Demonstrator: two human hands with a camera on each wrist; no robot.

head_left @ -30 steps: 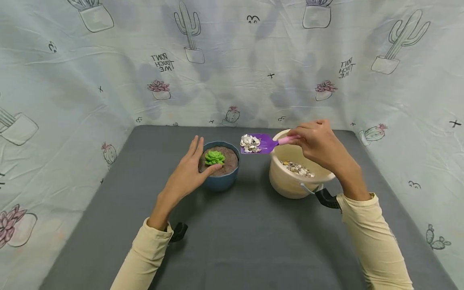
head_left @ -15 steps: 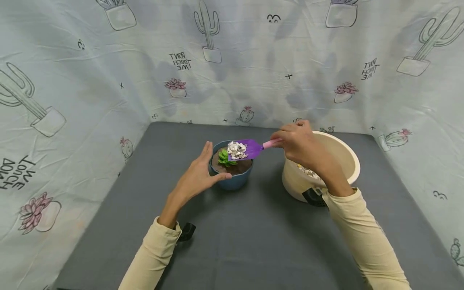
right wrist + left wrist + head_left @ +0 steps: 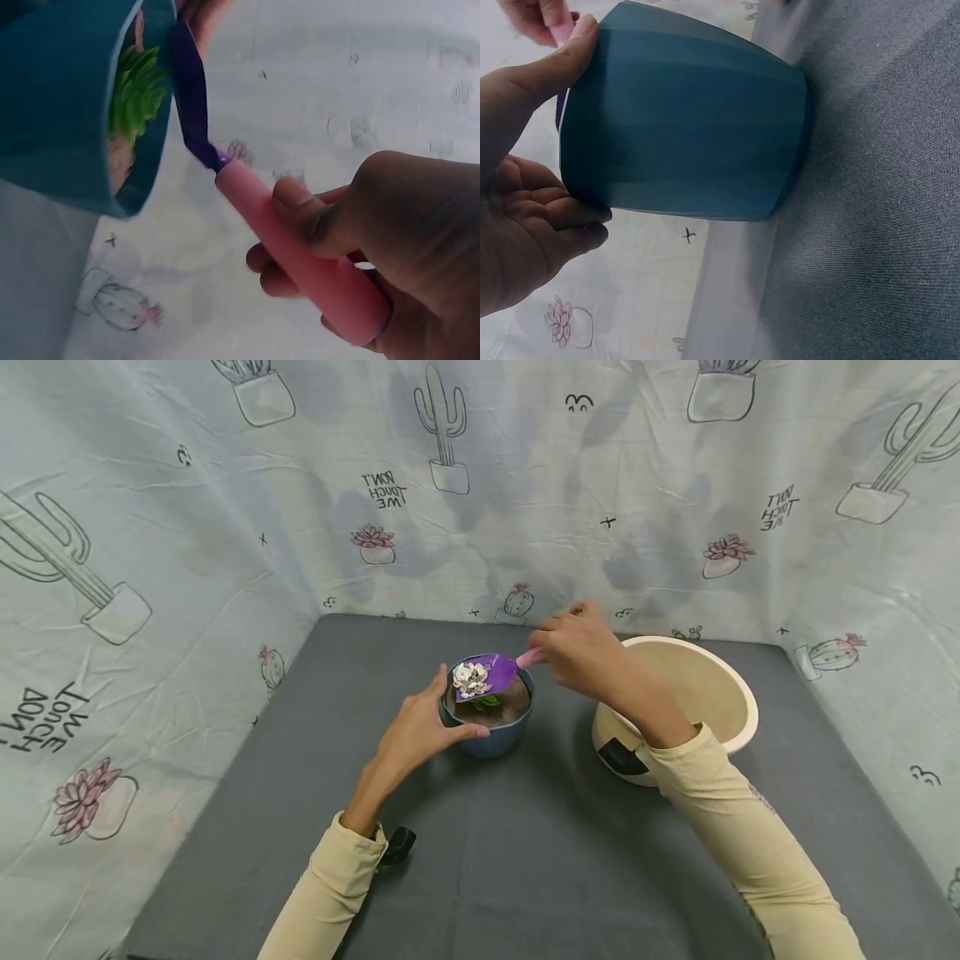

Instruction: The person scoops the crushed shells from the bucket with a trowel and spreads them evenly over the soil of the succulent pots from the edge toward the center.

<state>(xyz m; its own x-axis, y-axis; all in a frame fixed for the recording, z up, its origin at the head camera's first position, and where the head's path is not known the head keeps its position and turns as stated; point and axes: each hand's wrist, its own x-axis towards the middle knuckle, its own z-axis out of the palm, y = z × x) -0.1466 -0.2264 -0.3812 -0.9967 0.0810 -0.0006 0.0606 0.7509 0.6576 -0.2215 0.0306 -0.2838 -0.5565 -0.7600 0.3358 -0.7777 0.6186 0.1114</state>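
Observation:
In the head view a blue flower pot (image 3: 495, 743) stands on the grey table, holding brown soil (image 3: 512, 706) and a green succulent (image 3: 136, 97). My left hand (image 3: 417, 733) holds the pot's left side near the rim, thumb on the near side and fingers on the far side. My right hand (image 3: 581, 652) grips the pink handle (image 3: 277, 240) of a small trowel with a purple blade (image 3: 501, 675). White and grey shell-like bits (image 3: 471, 680) lie on that blade. The blade is above the pot and partly covers the succulent.
A cream bucket (image 3: 741, 693) stands to the right of the pot, partly behind my right forearm. Its contents are hidden now. Cactus-print cloth (image 3: 517, 543) hangs behind and at both sides of the grey table (image 3: 540, 868).
The loaded trowel has moved left in my right hand, from beside the bucket to above the pot. My left hand has closed in on the pot's rim. The head view has shifted left.

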